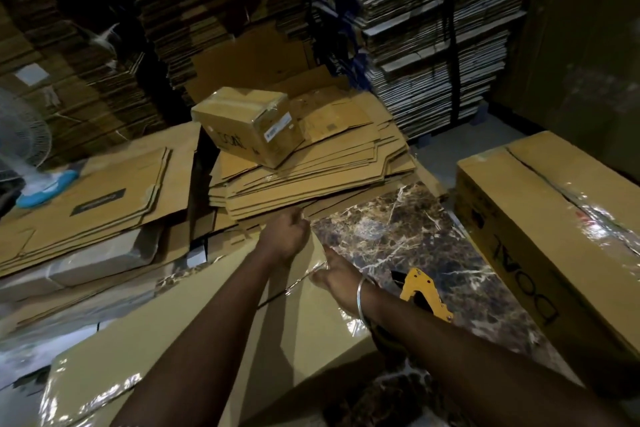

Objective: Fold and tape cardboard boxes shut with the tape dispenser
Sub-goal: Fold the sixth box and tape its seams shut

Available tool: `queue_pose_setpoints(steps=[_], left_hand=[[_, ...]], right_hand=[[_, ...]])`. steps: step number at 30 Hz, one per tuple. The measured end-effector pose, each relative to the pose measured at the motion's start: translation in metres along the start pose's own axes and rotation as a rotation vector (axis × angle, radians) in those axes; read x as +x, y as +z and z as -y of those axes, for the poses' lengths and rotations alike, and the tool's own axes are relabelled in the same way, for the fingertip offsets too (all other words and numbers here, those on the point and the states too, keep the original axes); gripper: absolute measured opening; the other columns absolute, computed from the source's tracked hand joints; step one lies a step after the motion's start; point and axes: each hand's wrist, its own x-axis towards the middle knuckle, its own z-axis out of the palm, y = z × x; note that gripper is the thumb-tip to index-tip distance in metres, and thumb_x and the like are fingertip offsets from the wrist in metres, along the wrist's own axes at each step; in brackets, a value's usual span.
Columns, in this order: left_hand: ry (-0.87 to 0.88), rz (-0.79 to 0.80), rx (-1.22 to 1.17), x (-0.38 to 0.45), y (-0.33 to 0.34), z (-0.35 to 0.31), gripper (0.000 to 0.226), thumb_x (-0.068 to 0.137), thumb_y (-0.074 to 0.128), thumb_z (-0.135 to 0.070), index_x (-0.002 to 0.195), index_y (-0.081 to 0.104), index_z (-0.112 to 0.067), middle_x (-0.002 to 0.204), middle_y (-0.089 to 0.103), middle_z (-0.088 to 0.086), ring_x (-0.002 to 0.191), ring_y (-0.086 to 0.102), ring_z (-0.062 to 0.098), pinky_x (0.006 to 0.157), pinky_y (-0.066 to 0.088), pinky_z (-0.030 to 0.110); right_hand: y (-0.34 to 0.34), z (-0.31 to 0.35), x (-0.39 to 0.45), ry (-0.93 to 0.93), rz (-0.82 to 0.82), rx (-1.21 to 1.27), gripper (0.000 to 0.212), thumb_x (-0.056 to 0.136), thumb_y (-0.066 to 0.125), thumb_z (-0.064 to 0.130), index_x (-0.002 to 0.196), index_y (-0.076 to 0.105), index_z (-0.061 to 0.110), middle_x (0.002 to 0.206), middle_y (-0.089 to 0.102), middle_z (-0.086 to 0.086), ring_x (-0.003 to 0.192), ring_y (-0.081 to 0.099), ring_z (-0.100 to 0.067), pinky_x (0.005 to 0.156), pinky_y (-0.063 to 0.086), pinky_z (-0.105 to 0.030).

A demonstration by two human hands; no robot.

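Head view: both hands [287, 236] [332, 274] on box [194, 333]; dispenser [420, 291] beside right.

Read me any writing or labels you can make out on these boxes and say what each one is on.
"DOAL": handwritten on the side of the small taped box atop the flat cardboard stack.
"DOAL": handwritten, seen upside down, on the long box at right.
White sticker on the small box: too small to read.
Dark printed strip on the flattened cartons at left: too blurred to read.

small box [247, 125] on flat cardboard stack [311, 184] (behind hands), tape dispenser [420, 291] right
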Motion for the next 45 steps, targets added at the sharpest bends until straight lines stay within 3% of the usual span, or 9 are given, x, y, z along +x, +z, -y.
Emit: queue_pose_setpoints(steps=[6, 12, 17, 24, 29, 32, 36, 42, 45], left_hand=[[0.056, 0.054, 0.117, 0.022, -0.006, -0.010, 0.029, 0.102, 0.050, -0.028, 0.117, 0.073, -0.018, 0.120, 0.071, 0.005, 0.111, 0.061, 0.023, 0.084, 0.040, 0.024], [0.209, 0.113, 0.560, 0.022, -0.011, -0.031, 0.030, 0.092, 0.056, -0.033, 0.099, 0.074, -0.010, 0.094, 0.070, 0.011, 0.082, 0.063, 0.024, 0.068, 0.051, 0.030], [0.306, 0.160, 0.891, 0.020, -0.003, -0.054, 0.026, 0.099, 0.051, -0.022, 0.115, 0.066, -0.008, 0.110, 0.066, 0.013, 0.100, 0.065, 0.029, 0.069, 0.045, 0.033], [0.373, 0.155, 0.974, 0.017, 0.001, -0.059, 0.030, 0.105, 0.041, -0.016, 0.125, 0.061, -0.007, 0.120, 0.063, 0.014, 0.109, 0.064, 0.031, 0.080, 0.051, 0.035], [0.350, 0.211, 0.914, 0.015, 0.002, -0.056, 0.027, 0.102, 0.044, -0.012, 0.122, 0.061, -0.003, 0.120, 0.063, 0.018, 0.110, 0.063, 0.035, 0.081, 0.051, 0.039], [0.315, 0.228, 0.788, 0.012, 0.002, -0.050, 0.025, 0.099, 0.048, -0.015, 0.114, 0.066, -0.006, 0.116, 0.067, 0.017, 0.107, 0.062, 0.033, 0.081, 0.049, 0.036], [0.175, 0.234, 0.245, 0.010, -0.003, -0.043, 0.028, 0.097, 0.049, -0.012, 0.115, 0.071, -0.012, 0.118, 0.071, 0.009, 0.107, 0.064, 0.026, 0.080, 0.048, 0.030], [0.323, -0.062, -0.130, -0.053, -0.001, -0.017, 0.032, 0.099, 0.048, -0.017, 0.125, 0.066, -0.012, 0.130, 0.065, 0.009, 0.123, 0.055, 0.020, 0.090, 0.036, 0.019], [0.236, -0.140, -0.133, -0.092, 0.005, 0.009, 0.046, 0.102, 0.038, -0.043, 0.139, 0.057, -0.024, 0.149, 0.050, -0.004, 0.145, 0.033, 0.011, 0.116, 0.026, 0.036]], right_hand=[[0.000, -0.007, 0.006, 0.036, -0.029, -0.041, 0.067, 0.072, 0.064, 0.018, 0.135, 0.056, 0.036, 0.105, 0.075, -0.005, 0.096, 0.070, -0.024, 0.094, 0.055, -0.051], [-0.002, -0.010, 0.008, 0.051, -0.040, -0.209, 0.076, 0.066, 0.062, 0.041, 0.141, 0.048, 0.040, 0.104, 0.074, -0.005, 0.095, 0.069, -0.028, 0.085, 0.056, -0.044], [-0.004, -0.007, 0.008, 0.074, -0.055, -0.262, 0.065, 0.063, 0.059, 0.045, 0.128, 0.059, 0.036, 0.098, 0.075, 0.001, 0.091, 0.071, -0.025, 0.087, 0.058, -0.047], [-0.004, -0.002, 0.005, 0.110, -0.078, -0.328, 0.074, 0.061, 0.056, 0.054, 0.133, 0.057, 0.036, 0.098, 0.075, 0.000, 0.089, 0.071, -0.025, 0.085, 0.058, -0.045], [-0.004, -0.011, 0.011, 0.110, -0.077, -0.325, 0.069, 0.060, 0.059, 0.055, 0.126, 0.059, 0.037, 0.101, 0.075, -0.002, 0.092, 0.070, -0.029, 0.087, 0.057, -0.047], [-0.002, 0.005, -0.004, 0.067, -0.071, -0.357, 0.071, 0.058, 0.054, 0.056, 0.122, 0.063, 0.025, 0.104, 0.072, -0.007, 0.094, 0.068, -0.029, 0.084, 0.056, -0.041], [-0.003, 0.011, -0.010, 0.059, -0.056, -0.380, 0.070, 0.061, 0.053, 0.055, 0.121, 0.063, 0.021, 0.104, 0.072, -0.008, 0.092, 0.067, -0.030, 0.079, 0.055, -0.038], [-0.005, 0.009, -0.008, 0.066, -0.050, -0.374, 0.076, 0.062, 0.053, 0.055, 0.130, 0.060, 0.021, 0.119, 0.069, -0.007, 0.109, 0.064, -0.031, 0.093, 0.052, -0.044], [-0.005, 0.009, -0.011, 0.093, -0.067, -0.359, 0.069, 0.074, 0.061, 0.052, 0.137, 0.051, 0.024, 0.129, 0.063, 0.000, 0.114, 0.062, -0.029, 0.096, 0.051, -0.041]])
